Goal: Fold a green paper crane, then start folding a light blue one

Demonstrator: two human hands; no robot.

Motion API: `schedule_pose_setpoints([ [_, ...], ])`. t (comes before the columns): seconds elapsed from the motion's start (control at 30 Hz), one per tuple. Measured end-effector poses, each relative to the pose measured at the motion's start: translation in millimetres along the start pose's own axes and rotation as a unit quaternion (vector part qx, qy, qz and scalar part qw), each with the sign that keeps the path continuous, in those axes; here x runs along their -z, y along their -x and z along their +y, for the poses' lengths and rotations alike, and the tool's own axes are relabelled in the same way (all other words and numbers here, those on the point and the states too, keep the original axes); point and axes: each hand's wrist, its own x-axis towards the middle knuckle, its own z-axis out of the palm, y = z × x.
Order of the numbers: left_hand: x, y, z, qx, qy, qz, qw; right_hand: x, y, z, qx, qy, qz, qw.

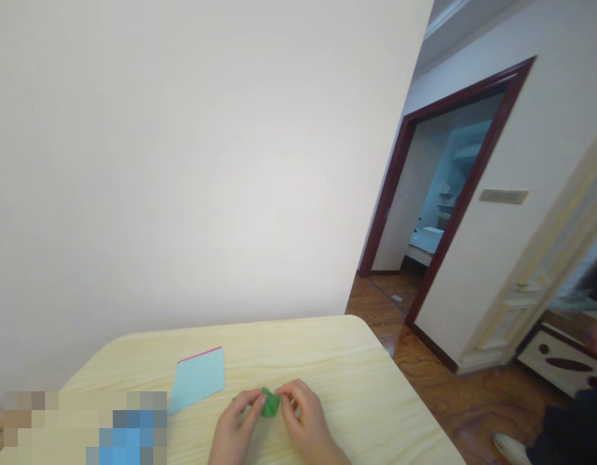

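The green paper piece point(271, 405) is sitting right between the two hands, over the near part of the counter point(370, 394), and the whole arrangement is turning on that middle position. The left hand point(237, 423) is pinching its left side between thumb and forefinger, so from this grip the piece is lying directly to the right. The right hand point(305, 413) is closing thumb and forefinger at its upper right corner, so from that grip the piece is lying to the left and slightly toward the wearer. Neither hand is standing clearly nearer, since both are touching it. The piece is showing about as much height as width, with a crease-like line across it, so no long axis is standing out. Left of both hands and farther out, a pale blue sheet point(201, 381) with a pink far edge is lying flat, well apart from the fingers.
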Motion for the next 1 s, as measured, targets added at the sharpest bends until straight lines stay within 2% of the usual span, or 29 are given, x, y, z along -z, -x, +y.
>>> schedule_pose_setpoints([
  [0.17,0.1,2,1,0.001,-0.005,-0.008,1.0,1,-3,1,-0.007,0.045,-0.002,0.999],
  [0.27,-1.4,5,0,-0.009,-0.04,0.024,0.999,1,-3,1,-0.004,0.062,0.005,0.998],
  [0.37,-2.3,8,1,-0.063,-0.12,0.05,0.99,0,-2,1,-0.001,0.072,0.023,0.997],
  [0.47,-0.5,10,3,-0.122,-0.19,0.048,0.973,-1,-1,3,0.005,0.076,0.033,0.997],
  [0.63,4.2,13,5,-0.158,-0.265,0.049,0.95,-1,0,4,0.013,0.063,0.028,0.998],
  [0.83,5.8,14,0,-0.162,-0.298,0.066,0.938,-2,1,3,0.016,0.028,0.014,0.999],
  [1.0,7.0,11,-8,-0.195,-0.29,0.077,0.934,-2,1,2,0.015,0.032,0.008,0.999],
])
